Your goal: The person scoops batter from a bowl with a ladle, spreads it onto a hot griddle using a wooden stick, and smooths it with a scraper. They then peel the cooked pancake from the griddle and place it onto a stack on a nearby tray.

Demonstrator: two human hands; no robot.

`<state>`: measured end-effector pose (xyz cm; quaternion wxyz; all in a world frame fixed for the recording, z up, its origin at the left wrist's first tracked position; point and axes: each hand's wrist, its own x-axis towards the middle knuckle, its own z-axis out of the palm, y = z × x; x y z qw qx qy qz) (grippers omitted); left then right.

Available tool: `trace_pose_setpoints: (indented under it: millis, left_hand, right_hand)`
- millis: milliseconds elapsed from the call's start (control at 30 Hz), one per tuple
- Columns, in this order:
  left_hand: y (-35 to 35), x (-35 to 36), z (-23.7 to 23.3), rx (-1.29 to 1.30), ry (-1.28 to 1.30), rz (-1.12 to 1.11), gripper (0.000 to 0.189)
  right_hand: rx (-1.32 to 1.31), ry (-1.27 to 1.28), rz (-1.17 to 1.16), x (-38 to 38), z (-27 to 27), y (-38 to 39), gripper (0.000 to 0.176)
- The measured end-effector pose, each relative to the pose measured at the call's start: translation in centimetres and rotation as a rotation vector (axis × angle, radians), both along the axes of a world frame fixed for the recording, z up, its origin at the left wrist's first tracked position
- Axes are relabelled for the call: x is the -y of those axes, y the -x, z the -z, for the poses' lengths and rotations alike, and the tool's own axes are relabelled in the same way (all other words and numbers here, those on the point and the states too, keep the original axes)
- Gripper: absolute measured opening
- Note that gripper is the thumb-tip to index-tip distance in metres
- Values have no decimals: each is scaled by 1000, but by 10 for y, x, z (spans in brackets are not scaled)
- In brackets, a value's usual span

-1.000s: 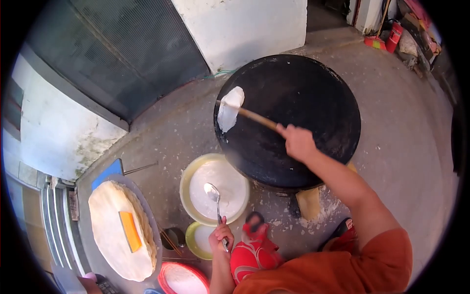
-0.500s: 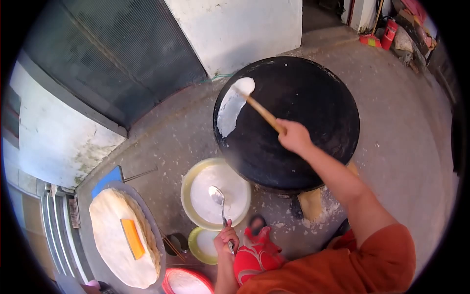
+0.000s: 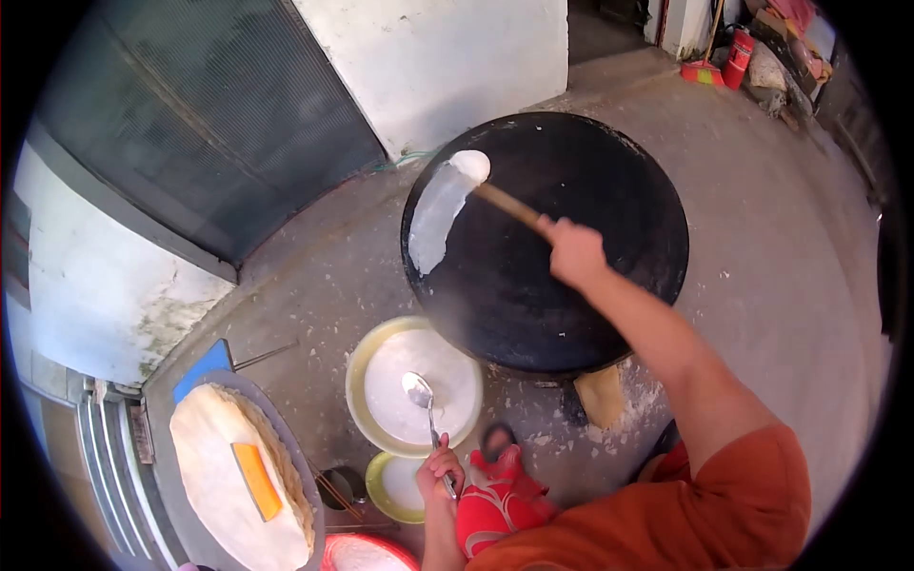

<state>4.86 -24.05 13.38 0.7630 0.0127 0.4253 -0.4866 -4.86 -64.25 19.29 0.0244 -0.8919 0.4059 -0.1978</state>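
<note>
My right hand [image 3: 577, 252] grips a wooden-handled tool [image 3: 512, 206] over a large round black griddle [image 3: 590, 190]. The tool's far end is beside a white blob of batter [image 3: 469, 166] near the griddle's upper left edge. From that blob a thin white strip of batter [image 3: 435, 221] runs down along the left side. My left hand [image 3: 441, 468] is closed round the handle of a metal ladle [image 3: 417, 388]. The ladle's bowl is above a wide basin [image 3: 358, 404] of white batter, below and left of the griddle.
A stack of thin flatbreads [image 3: 214, 476] with an orange scraper [image 3: 256, 482] on top lies at the lower left. A smaller green bowl [image 3: 378, 495] and a red basin [image 3: 333, 550] stand near my left hand. A fire extinguisher [image 3: 737, 60] is at the upper right.
The view has shifted slightly, so the griddle appears further left. My right hand and the tool have moved a little away from the batter strip. Both hands keep their holds.
</note>
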Motion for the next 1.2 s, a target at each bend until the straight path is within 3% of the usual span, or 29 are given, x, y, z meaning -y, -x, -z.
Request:
trace_pose_setpoints:
  millis: [67,167,200,267,333,433,467,533,600,633,700,867,933,1000,1067,1200]
  left_hand:
    - [-1,2,-3,-15,-13,10,28]
    - [-2,2,-2,-3,-14,17,28]
    - [-3,6,-3,-3,-3,20,28]
    - [-1,8,-6,-16,-53,2,30]
    - [3,6,-11,-22,-51,15,29]
    - [-1,2,-11,-10,-39,27,27]
    - [-1,2,-6,-5,-39,35,27]
    - [-4,1,1,-6,-24,39,27]
    - [-4,6,2,-4,-22,36,27]
    - [-2,7,-2,-10,-35,39,27]
    - [1,4,-5,-17,-60,47,27]
    - [-5,4,1,24,-53,60,28]
    - [-3,7,1,39,-51,63,28]
    - [-1,10,-5,44,-114,73,27]
    - [0,6,-10,34,-126,77,26]
    - [-6,6,-2,39,-105,80,25]
  right_hand:
    - [-37,-78,100,31,-8,4,46]
    - [139,-314,170,7,-4,-11,47]
    - [198,-227,46,-5,0,-15,48]
    - [29,-162,-63,-16,-14,-24,49]
    - [-129,-21,128,25,-10,-26,50]
    - [-21,-218,162,39,-24,-3,48]
    - [168,-304,187,30,-9,-3,41]
    - [341,-105,-32,-8,20,5,40]
    - [93,-242,-69,-35,-8,12,42]
    - [12,-86,-35,-13,-2,15,45]
    - [-125,-65,193,36,-9,23,42]
    - [115,-381,273,3,-26,11,49]
    - [60,-287,71,-9,-21,-7,50]
    - [-223,-212,191,27,-20,-17,50]
    - [-143,-200,277,64,-9,6,49]
    - [6,-253,315,-4,-18,24,52]
